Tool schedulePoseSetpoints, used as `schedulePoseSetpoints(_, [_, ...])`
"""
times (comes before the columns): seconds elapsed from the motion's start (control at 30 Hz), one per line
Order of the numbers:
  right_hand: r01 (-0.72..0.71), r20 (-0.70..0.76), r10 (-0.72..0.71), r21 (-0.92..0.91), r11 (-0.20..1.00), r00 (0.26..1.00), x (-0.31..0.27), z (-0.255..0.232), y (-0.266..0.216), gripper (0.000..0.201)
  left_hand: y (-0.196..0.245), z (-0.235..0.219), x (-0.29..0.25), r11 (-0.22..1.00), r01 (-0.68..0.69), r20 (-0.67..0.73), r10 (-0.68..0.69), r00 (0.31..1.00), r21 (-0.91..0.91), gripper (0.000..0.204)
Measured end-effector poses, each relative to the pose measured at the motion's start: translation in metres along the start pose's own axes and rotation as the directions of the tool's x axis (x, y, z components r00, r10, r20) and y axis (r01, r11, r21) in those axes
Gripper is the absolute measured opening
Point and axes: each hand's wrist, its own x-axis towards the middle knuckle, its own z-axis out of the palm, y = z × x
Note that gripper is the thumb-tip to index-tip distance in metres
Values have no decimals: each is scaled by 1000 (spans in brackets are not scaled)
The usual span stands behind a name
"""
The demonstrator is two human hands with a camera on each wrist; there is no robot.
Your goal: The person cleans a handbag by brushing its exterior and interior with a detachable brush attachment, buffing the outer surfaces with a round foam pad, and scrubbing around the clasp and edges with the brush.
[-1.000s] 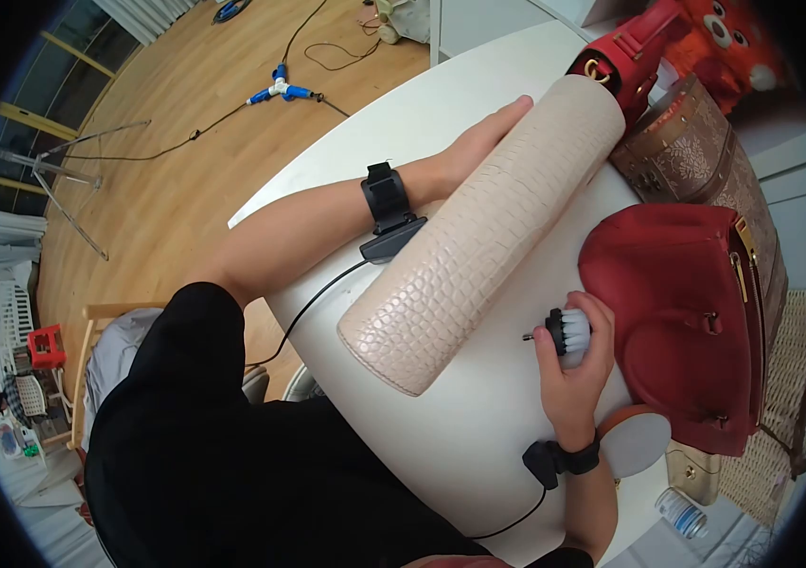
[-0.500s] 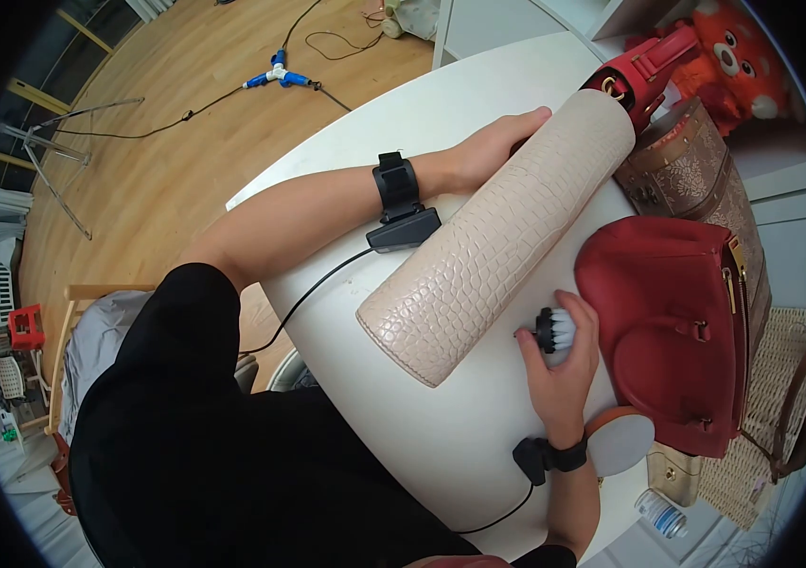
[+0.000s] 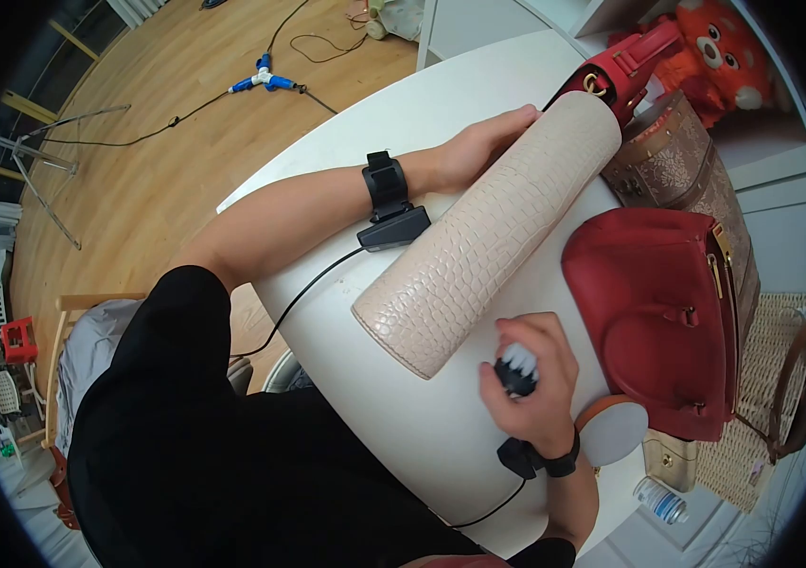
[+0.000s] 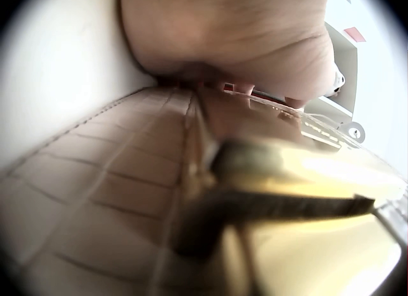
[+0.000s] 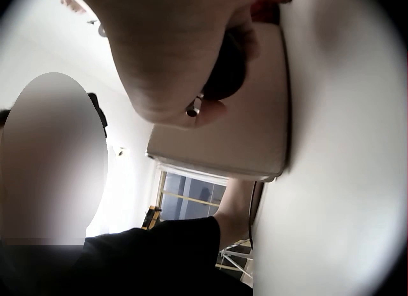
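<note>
A cream crocodile-pattern bag (image 3: 493, 237) lies diagonally across the white table. My left hand (image 3: 478, 151) holds its far side, most of the fingers hidden behind it in the head view; in the left wrist view the hand (image 4: 223, 41) lies against the textured surface, near blurred gold hardware (image 4: 319, 238). Near the bag's lower end, apart from it in the head view, my right hand (image 3: 540, 383) grips a round brush (image 3: 516, 371) with white bristles and a black base. The right wrist view shows the brush's dark base (image 5: 226, 70) in the hand (image 5: 172, 54).
A red handbag (image 3: 654, 312) stands right of my right hand, with a round white-faced pad (image 3: 614, 431) by the wrist. Behind are a smaller red bag (image 3: 625, 71), a patterned brown case (image 3: 668, 156) and a red plush toy (image 3: 729, 62). A can (image 3: 660, 500) lies lower right.
My right hand has moved left, closer to the cream bag's lower end, with the brush turned so its bristles point up and away. The left hand stays at the bag.
</note>
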Motion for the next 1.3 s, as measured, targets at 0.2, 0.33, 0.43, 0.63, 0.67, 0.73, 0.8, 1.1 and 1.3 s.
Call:
schedulePoseSetpoints(0.2, [159,-20,-162,-100,982,987,29,33,-9,42,-3,12,-2,986,46,-47,-54,997,-158,59])
schedulePoseSetpoints(0.33, [220,-24,-226,-161,962,974,52,44,-9,38,7,-11,-28,988,45,-36,-51,998,-151,58])
schedulePoseSetpoints(0.43, [224,-16,-229,-154,963,973,67,48,-12,38,6,-10,-42,989,43,-45,-50,998,-143,58])
schedulePoseSetpoints(0.63, [231,-45,-233,-59,971,971,81,58,-12,38,15,-27,-64,991,26,-109,-40,993,-130,58])
schedulePoseSetpoints(0.67, [217,-52,-219,-45,975,974,83,57,-13,37,15,-28,-65,991,21,-121,-37,992,-131,58])
schedulePoseSetpoints(0.73, [218,-59,-221,-57,974,973,86,57,-12,36,13,-28,-65,991,10,-138,-28,990,-131,57])
schedulePoseSetpoints(0.8, [215,-75,-221,-73,974,972,92,56,-10,35,13,-29,-64,992,5,-146,-24,989,-129,57])
schedulePoseSetpoints(1.1, [466,-247,-515,-234,854,821,125,68,0,31,8,-28,-53,993,8,-155,-27,988,-121,57])
schedulePoseSetpoints(1.3, [497,-206,-557,-281,821,805,133,72,6,30,8,-33,-63,991,23,-165,-45,985,-133,56])
